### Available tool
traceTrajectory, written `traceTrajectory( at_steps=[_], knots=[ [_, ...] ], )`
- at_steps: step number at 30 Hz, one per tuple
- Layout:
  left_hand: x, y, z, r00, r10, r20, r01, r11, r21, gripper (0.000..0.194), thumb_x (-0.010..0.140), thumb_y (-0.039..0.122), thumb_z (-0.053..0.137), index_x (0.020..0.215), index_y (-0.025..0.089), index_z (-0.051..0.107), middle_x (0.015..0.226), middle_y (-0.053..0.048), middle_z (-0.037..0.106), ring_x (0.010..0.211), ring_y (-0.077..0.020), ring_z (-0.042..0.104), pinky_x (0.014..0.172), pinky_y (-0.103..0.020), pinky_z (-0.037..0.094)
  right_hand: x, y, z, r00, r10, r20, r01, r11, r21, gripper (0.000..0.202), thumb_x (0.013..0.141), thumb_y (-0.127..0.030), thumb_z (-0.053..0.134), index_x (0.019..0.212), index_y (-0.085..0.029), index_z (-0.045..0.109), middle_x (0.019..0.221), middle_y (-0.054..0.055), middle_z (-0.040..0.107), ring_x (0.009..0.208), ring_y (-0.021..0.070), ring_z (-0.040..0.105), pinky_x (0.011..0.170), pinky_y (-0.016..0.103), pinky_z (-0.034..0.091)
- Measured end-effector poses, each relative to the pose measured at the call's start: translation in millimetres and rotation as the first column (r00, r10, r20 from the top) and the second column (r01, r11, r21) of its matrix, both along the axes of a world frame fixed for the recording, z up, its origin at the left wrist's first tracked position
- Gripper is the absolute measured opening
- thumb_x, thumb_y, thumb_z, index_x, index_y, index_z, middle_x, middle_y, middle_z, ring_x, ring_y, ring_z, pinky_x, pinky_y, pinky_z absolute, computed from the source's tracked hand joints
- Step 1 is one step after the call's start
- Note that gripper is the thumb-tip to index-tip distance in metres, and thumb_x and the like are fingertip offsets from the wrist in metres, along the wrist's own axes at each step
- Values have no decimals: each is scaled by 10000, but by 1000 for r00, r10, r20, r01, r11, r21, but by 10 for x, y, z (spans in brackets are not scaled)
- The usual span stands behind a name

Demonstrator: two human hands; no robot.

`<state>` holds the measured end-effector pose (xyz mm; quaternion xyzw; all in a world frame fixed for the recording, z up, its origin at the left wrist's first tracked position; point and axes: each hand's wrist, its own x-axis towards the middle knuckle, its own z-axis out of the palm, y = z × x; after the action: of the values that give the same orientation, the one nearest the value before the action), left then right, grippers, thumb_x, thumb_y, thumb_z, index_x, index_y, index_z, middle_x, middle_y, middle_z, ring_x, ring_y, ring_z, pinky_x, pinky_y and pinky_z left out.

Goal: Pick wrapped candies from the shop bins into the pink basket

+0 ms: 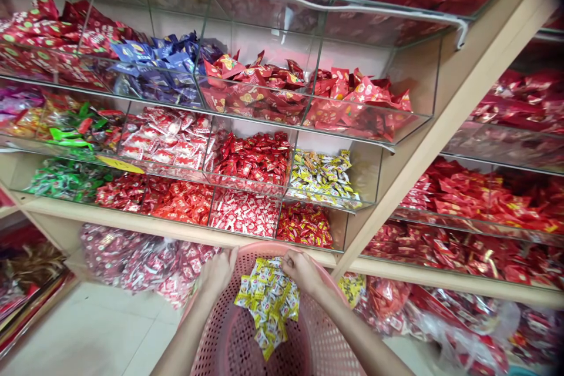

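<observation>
A pink perforated plastic basket (205,338) stands below me, its far rim close to the lower shelf edge. My left hand (219,273) is closed on the basket's left far rim. My right hand (302,270) is a fist at the far right side of the basket, just inside the rim. Its fingers touch the upper edge of a cluster of yellow-and-white wrapped candies (271,299). Whether it grips the rim or something among the candies is hidden. The candies lie in the basket's far middle part, with bare basket floor showing nearer me.
Clear-fronted shelf bins hold red candies (253,158), similar yellow-wrapped candies (324,176) and blue packets (165,64). Bagged candies (132,258) lie under the shelf at left, more plastic bags (458,323) at right. A slanted wooden post (423,153) divides the shelving.
</observation>
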<state>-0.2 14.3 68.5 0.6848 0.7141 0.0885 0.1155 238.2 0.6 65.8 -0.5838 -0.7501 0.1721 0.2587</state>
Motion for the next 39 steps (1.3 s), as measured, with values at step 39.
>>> traceTrajectory(
  at_steps=[39],
  knots=[
    [0,-5,4,1000,-11,2,11,1000,21,609,885,517,109,960,186,615,842,-132,685,814,-257,643,711,-361,449,-39,2,28,745,-502,-440,52,701,-711,211,696,-248,467,497,-180,450,400,-58,441,308,41,274,316,169,159]
  ],
)
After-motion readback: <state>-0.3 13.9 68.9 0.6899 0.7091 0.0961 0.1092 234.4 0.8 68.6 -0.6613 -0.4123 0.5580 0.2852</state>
